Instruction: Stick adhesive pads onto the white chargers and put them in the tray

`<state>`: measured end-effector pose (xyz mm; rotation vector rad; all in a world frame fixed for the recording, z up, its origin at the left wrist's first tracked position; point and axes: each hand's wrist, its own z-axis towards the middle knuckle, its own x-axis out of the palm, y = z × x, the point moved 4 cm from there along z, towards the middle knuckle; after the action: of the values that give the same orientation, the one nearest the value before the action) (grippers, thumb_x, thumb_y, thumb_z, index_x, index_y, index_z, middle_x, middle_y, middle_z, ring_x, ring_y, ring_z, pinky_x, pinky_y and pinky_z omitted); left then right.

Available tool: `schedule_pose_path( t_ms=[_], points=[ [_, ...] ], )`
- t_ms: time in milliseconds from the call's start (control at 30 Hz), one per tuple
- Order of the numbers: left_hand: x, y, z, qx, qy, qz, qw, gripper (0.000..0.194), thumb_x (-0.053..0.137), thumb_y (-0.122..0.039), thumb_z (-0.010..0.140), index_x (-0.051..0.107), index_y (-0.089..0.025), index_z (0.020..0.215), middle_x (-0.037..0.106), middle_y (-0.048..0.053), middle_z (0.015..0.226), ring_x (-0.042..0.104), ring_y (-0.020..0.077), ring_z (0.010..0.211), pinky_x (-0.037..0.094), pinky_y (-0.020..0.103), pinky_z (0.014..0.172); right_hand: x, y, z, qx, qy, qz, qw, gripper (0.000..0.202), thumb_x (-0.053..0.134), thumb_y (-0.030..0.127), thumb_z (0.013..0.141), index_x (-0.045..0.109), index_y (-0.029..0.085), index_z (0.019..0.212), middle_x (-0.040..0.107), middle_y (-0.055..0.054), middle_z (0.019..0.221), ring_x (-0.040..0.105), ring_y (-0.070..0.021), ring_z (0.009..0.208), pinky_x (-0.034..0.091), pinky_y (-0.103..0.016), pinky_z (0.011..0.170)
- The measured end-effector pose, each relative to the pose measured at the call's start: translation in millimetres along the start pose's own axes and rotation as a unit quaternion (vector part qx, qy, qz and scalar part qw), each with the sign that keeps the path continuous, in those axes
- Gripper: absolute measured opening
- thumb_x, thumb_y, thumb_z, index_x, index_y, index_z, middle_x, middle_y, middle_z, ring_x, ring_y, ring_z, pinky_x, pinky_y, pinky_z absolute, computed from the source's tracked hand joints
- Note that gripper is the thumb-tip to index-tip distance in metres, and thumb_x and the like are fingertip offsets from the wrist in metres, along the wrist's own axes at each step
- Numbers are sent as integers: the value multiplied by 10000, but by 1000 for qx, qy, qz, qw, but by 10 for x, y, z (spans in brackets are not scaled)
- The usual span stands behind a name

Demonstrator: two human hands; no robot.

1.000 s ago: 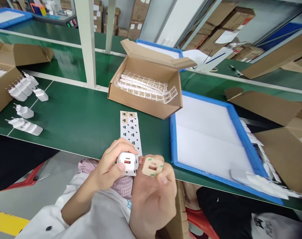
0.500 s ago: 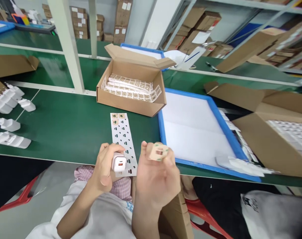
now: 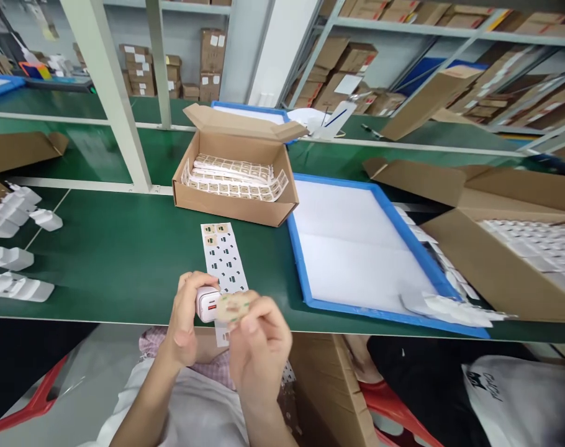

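My left hand is closed around a white charger, its port face with a red-orange USB slot turned up toward me. Between the thumb and fingers of my right hand is a tan sticker with cutouts and small green marks. The sticker is just right of the charger's port face; whether they touch I cannot tell. Under and beyond both hands lies a white sticker sheet, mostly peeled, with 3 tan stickers left at its far end.
A cardboard box of sticker sheets stands behind the sheet. To the right lies a blue-framed white tray, then a large carton of white pieces. Several white chargers rest at left. A person in black trousers sits at right.
My right hand has turned over and moved left, bringing the sticker close to the charger's port face. The left hand still holds the charger. The whole view has shifted slightly.
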<state>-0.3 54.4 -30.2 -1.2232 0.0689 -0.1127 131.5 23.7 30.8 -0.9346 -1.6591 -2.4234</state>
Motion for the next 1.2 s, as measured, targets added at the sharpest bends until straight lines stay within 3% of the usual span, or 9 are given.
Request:
schedule_pose_path(
  t_ms=[100,200,333,500,867,1200],
  points=[
    [42,-125,-12,29,30,-19,999,877,263,-956,888,661,-234,1190,631,112,1016,567,301,947,470,433,850,-133,-11,-82,17,-63,-30,997,348,821,355,866,589,218,646,479,46,623,486,-135,603,448,-263,593],
    [79,-175,-10,29,54,-43,997,705,342,-832,968,662,-241,1182,615,110,1071,558,299,990,466,428,890,-160,-63,-165,67,-13,-41,997,312,786,359,896,610,220,678,507,32,652,498,-144,625,451,-275,607],
    [95,-184,26,31,77,-77,994,545,412,-702,990,649,-252,1185,607,98,1096,560,293,997,462,422,892,-141,-92,-257,48,7,-73,996,282,779,355,903,642,219,697,574,7,748,560,-159,695,469,-290,641],
    [86,-212,36,22,83,-66,994,536,445,-704,978,653,-246,1165,615,99,1095,578,298,985,466,431,896,-100,-137,-264,45,9,-102,994,307,783,370,886,640,206,669,582,-11,836,563,-160,730,446,-302,669],
    [106,-240,61,25,91,-67,993,513,486,-685,974,636,-226,1146,616,77,1090,563,271,953,457,422,916,-115,-212,-295,76,2,-96,992,310,790,390,888,636,214,684,533,2,833,527,-159,742,447,-312,720],
    [120,-253,58,32,106,-68,992,462,484,-644,999,622,-241,1178,608,66,1101,553,265,964,435,408,911,-122,-192,-275,62,12,-94,994,291,784,367,897,642,217,692,534,0,839,542,-158,756,455,-298,709]
  ],
)
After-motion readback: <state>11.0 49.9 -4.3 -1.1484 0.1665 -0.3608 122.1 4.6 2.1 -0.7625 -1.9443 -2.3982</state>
